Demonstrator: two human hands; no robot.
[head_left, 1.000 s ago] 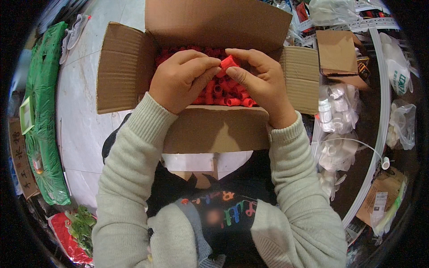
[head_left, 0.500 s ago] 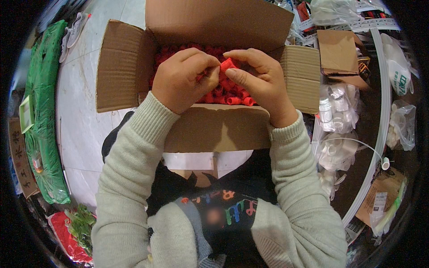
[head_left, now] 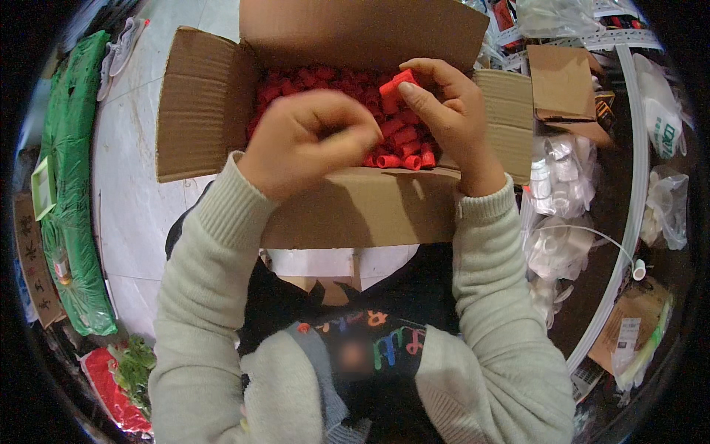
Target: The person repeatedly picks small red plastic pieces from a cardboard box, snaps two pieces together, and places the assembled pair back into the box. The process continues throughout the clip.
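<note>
Pale floor tiles (head_left: 137,170) are stretching along the left side of the room, with a long green plastic-wrapped bundle (head_left: 74,192) lying on them and light shoes (head_left: 118,59) sitting near its far end. Leafy greens (head_left: 135,374) are resting against a red bag (head_left: 111,388) at the lower left. On the right, clear bags of pale pieces (head_left: 562,177) are lying beside a long white strip (head_left: 632,170). An open cardboard box (head_left: 340,214) is standing before the person, its near flap hanging down, its side flaps spreading outward and a heap of red fittings (head_left: 403,140) filling it.

The right hand (head_left: 451,107) is pinching one red tube (head_left: 394,90) between thumb and fingers, holding it above the heap, nearer the box's right edge than its left. The tube's long axis is apparently slanting from lower left to upper right; the thumb is partly covering it, so which way its open ends are facing cannot be told. The left hand (head_left: 310,137), blurred, is curling its fingers toward its thumb over the near left corner; whether it is gripping anything cannot be told.
</note>
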